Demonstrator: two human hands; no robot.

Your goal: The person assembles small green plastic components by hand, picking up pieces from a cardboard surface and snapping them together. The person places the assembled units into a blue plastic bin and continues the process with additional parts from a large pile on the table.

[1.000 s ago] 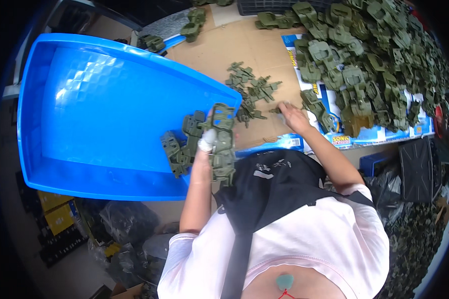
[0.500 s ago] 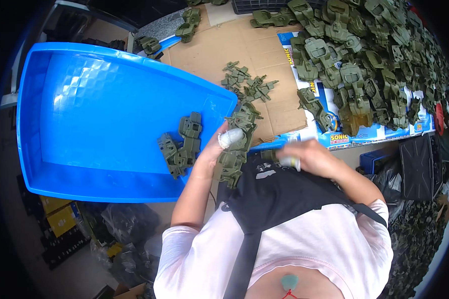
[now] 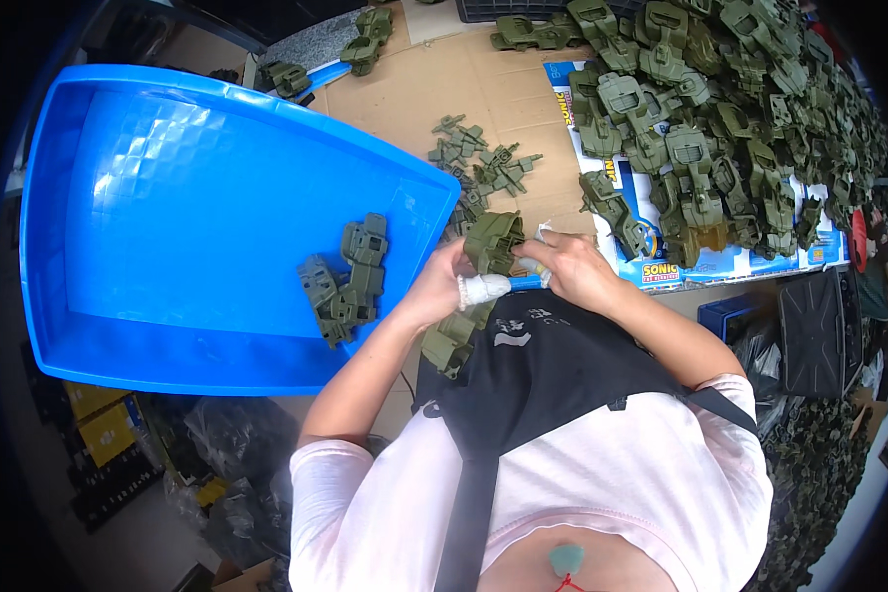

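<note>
My left hand [image 3: 440, 288], its thumb wrapped in white, grips a dark green plastic toy vehicle body [image 3: 493, 243] in front of my apron. The body's lower end [image 3: 448, 345] hangs out below the hand. At the right end of the body, my right hand [image 3: 580, 271] is closed in a pinch, with white wrapping on its fingers. Whatever sits between those fingertips is hidden. Just beyond the hands, small green plastic parts [image 3: 504, 170] lie heaped on a cardboard sheet [image 3: 439, 84].
A large blue tub [image 3: 197, 232] stands at the left, with joined green vehicle bodies [image 3: 362, 266] at its near right corner. Many more green bodies [image 3: 696, 148] are piled on the right side of the table. Two others [image 3: 368, 41] lie at the far left edge.
The vehicle body has been turned in my left hand, its upper end now facing right. My right hand has moved left and up from the apron to meet it.
</note>
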